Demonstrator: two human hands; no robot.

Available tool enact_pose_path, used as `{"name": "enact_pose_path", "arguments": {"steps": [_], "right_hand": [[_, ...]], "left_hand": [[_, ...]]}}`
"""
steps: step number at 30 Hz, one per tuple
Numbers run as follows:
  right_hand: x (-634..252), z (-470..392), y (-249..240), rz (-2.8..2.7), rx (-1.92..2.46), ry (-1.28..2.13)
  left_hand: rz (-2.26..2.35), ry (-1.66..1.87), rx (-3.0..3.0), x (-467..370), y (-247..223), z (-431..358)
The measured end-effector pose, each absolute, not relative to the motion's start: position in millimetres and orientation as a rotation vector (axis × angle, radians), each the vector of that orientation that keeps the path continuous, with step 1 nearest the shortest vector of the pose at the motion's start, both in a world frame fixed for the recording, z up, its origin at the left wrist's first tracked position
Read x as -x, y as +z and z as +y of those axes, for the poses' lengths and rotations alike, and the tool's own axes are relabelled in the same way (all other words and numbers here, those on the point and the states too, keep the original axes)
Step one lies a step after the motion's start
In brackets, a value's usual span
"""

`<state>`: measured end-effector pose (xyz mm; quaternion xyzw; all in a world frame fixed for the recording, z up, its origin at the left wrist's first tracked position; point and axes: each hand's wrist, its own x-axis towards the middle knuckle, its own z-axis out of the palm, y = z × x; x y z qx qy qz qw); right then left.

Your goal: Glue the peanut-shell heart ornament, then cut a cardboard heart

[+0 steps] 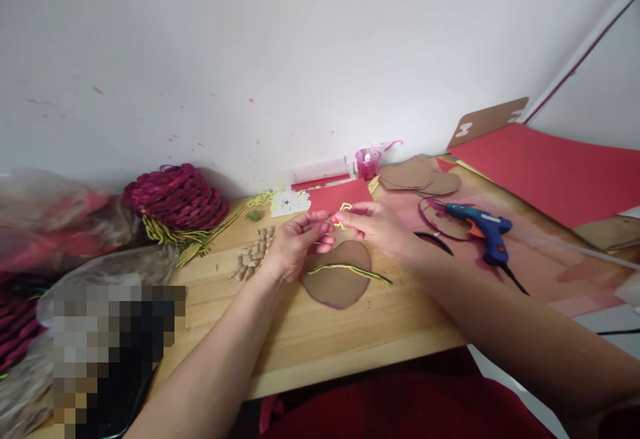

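Over the middle of the wooden table (285,352), my two hands meet fingertip to fingertip. My right hand (367,222) pinches a thin yellow-green strand (345,208), which curls up above its fingers. Close beside it, my left hand (305,239) has its fingers curled and the thumb pressed to the forefinger; whatever sits between them is too small to make out. Below lies a heart-shaped piece of brown cardboard (335,290). Across it runs a green-yellow cord (350,268), its right end reaching past the cardboard edge.
A blue glue gun (493,232) rests on pink-stained paper at right, near cardboard hearts (407,176) and red sheets (550,172). Behind stands a pink cup (369,162). At left are peanut-like brown pieces (253,256), a magenta coiled bundle (175,196) and plastic bags (100,279).
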<state>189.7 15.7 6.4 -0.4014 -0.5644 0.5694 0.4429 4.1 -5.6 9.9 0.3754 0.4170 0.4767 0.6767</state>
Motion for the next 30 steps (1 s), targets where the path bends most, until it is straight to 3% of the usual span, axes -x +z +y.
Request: {"name": "enact_pose_path", "arguments": {"steps": [6,21,30], "right_hand": [[-185,8,15,-1.528,1.038,1.172],[-180,9,5,-1.303,0.971,1.357],[-177,4,8,-1.385,1.006,1.248]], "left_hand": [[0.924,1.019,-0.872,-6,12,-8],[0.937,0.918,-0.898,-11,13,-17],[0.892,1.1,-0.726,-9,12,-9]]}}
